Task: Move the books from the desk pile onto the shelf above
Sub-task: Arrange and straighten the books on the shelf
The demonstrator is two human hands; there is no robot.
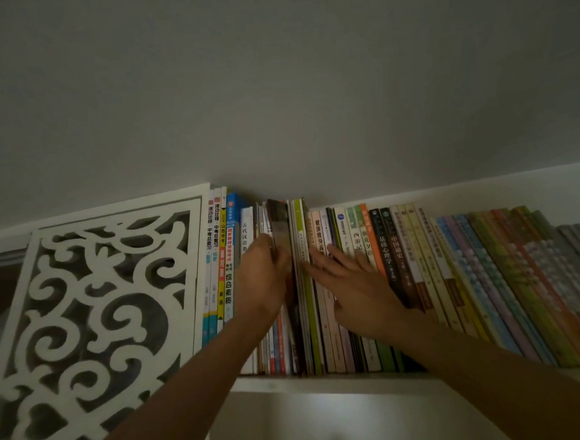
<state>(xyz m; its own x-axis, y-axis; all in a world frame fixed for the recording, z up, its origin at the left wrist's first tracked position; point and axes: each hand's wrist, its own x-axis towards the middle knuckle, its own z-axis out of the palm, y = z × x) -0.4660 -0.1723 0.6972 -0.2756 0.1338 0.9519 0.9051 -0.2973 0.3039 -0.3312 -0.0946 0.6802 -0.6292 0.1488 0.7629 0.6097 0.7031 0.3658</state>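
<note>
Books (423, 279) fill the shelf (327, 381) in one upright row, spines facing out, and both hands are up among them. A dark book (280, 227) stands partly out of the row, taller than its neighbours, right at the left hand (261, 276). That hand has its fingers curled round the dark book's front edge, gripping it, with the back of the hand toward the camera. Just right of it the right hand (351, 280) lies flat with straight, spread fingers, pressing on the spines beside the dark book; its fingertips touch a green spine (307, 287) and the pale books next to it. It grasps nothing. Between the two hands a narrow gap shows next to the dark book. Left of the left hand stand a few white, yellow and blue spines with printed characters, and beyond them a white carved panel (92, 302) with a scroll pattern closes the shelf end. Right of the right hand the row leans rightward, running through black, cream and pastel spines to the frame's edge. Above the hands, plain wall (272, 83).
</note>
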